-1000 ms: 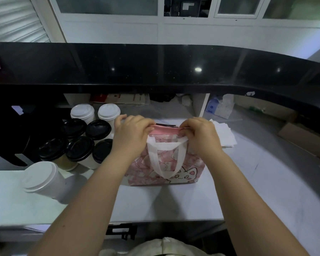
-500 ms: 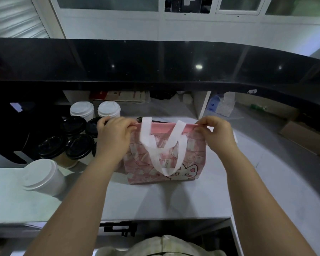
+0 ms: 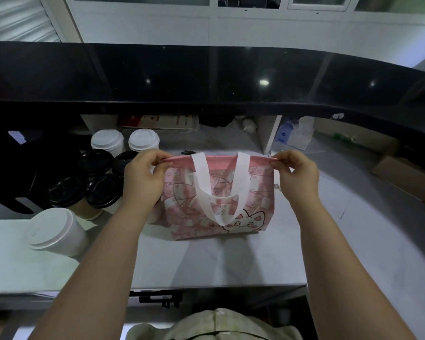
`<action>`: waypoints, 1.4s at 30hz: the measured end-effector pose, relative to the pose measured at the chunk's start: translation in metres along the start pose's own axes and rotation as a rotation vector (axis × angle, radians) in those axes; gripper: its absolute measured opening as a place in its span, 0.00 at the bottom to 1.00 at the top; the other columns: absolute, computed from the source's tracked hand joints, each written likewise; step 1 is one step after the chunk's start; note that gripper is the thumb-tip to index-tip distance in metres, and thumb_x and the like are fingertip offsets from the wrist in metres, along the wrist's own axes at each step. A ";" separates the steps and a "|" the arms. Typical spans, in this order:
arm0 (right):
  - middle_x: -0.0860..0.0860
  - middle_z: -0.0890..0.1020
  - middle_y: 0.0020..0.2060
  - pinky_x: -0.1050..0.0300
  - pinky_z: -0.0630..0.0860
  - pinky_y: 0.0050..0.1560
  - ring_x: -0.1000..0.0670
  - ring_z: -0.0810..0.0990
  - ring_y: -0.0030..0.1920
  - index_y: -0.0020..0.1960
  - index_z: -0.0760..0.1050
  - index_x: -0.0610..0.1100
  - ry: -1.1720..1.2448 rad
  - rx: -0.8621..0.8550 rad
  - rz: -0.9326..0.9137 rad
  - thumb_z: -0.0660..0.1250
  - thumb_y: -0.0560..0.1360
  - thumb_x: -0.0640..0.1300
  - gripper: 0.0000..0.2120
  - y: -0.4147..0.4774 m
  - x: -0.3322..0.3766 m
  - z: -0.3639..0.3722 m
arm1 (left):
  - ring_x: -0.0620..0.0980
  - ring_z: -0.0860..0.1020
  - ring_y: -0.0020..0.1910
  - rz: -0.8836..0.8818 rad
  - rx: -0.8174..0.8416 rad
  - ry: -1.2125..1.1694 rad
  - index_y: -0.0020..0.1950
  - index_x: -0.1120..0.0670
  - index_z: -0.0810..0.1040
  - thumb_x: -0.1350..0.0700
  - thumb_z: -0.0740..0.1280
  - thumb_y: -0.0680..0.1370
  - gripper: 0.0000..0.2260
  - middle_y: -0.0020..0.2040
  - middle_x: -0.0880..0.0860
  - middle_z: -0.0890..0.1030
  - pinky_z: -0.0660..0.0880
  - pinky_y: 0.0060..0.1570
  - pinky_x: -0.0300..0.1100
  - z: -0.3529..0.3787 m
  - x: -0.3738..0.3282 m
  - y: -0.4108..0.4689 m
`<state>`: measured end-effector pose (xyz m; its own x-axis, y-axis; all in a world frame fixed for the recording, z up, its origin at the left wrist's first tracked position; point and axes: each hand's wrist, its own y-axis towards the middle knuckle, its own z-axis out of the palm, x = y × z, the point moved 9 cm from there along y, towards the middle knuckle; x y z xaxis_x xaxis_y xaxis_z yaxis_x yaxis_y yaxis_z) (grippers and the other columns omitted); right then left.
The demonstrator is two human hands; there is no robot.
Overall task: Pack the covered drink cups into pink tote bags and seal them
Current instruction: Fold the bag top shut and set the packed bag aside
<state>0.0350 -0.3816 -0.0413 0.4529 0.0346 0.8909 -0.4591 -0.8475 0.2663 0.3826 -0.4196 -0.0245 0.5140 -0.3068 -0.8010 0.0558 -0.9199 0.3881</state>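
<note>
A pink tote bag (image 3: 258, 192) with a cat print and white handles stands upright on the grey counter (image 3: 206, 263). Its top edge is pressed flat and stretched level. My left hand (image 3: 144, 177) pinches the left end of that edge and my right hand (image 3: 296, 171) pinches the right end. What is inside the bag is hidden. To the left stand covered cups: several with black lids (image 3: 101, 191), two with white lids (image 3: 107, 141) behind them, and one white-lidded cup (image 3: 53, 229) nearer me.
A black raised ledge (image 3: 231, 77) runs across above the counter. Under it sit a tissue pack (image 3: 297, 134) and cardboard packets (image 3: 162, 121). A cardboard box (image 3: 402, 180) lies at the far right. The counter's front edge runs just below the bag.
My hands have slid apart along the bag's top from the middle to its two ends. The top edge now lies flat and taut, and the near handle hangs down the front.
</note>
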 end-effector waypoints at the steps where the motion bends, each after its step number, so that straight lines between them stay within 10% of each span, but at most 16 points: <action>1: 0.60 0.80 0.37 0.66 0.73 0.40 0.59 0.78 0.40 0.36 0.76 0.56 0.007 -0.024 0.007 0.70 0.74 0.35 0.17 0.001 -0.001 0.000 | 0.37 0.78 0.45 -0.009 -0.006 -0.019 0.42 0.37 0.78 0.61 0.71 0.76 0.17 0.43 0.40 0.81 0.73 0.47 0.31 0.000 -0.001 0.001; 8: 0.52 0.84 0.42 0.58 0.79 0.49 0.53 0.82 0.45 0.39 0.79 0.60 0.117 -0.217 -0.041 0.68 0.74 0.33 0.21 -0.011 -0.010 -0.021 | 0.36 0.80 0.46 0.001 -0.008 -0.252 0.45 0.37 0.82 0.63 0.72 0.74 0.18 0.43 0.38 0.84 0.74 0.46 0.26 0.013 -0.007 -0.006; 13: 0.55 0.84 0.49 0.64 0.78 0.46 0.57 0.81 0.44 0.50 0.79 0.65 0.168 -0.177 -0.046 0.71 0.74 0.39 0.19 -0.025 -0.022 -0.026 | 0.45 0.81 0.55 -0.128 0.041 -0.424 0.60 0.32 0.75 0.60 0.75 0.73 0.26 0.61 0.45 0.79 0.78 0.54 0.39 0.024 0.025 -0.015; 28: 0.51 0.85 0.50 0.57 0.81 0.51 0.48 0.83 0.53 0.55 0.81 0.53 0.389 0.082 0.329 0.73 0.72 0.36 0.16 -0.110 -0.132 0.010 | 0.36 0.81 0.49 -0.455 0.222 -0.420 0.52 0.48 0.78 0.64 0.73 0.75 0.13 0.49 0.43 0.83 0.75 0.50 0.33 0.085 0.108 -0.115; 42: 0.44 0.82 0.54 0.43 0.81 0.48 0.40 0.81 0.56 0.58 0.77 0.47 0.603 -0.143 0.357 0.72 0.72 0.32 0.18 -0.116 -0.102 -0.005 | 0.44 0.83 0.52 -0.402 0.249 -0.634 0.53 0.45 0.84 0.62 0.72 0.76 0.12 0.50 0.45 0.86 0.79 0.51 0.36 0.085 0.071 -0.094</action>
<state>0.0382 -0.2844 -0.1610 -0.2263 0.0902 0.9699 -0.6152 -0.7852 -0.0705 0.3406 -0.3754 -0.1569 -0.0945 0.0487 -0.9943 -0.0979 -0.9944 -0.0394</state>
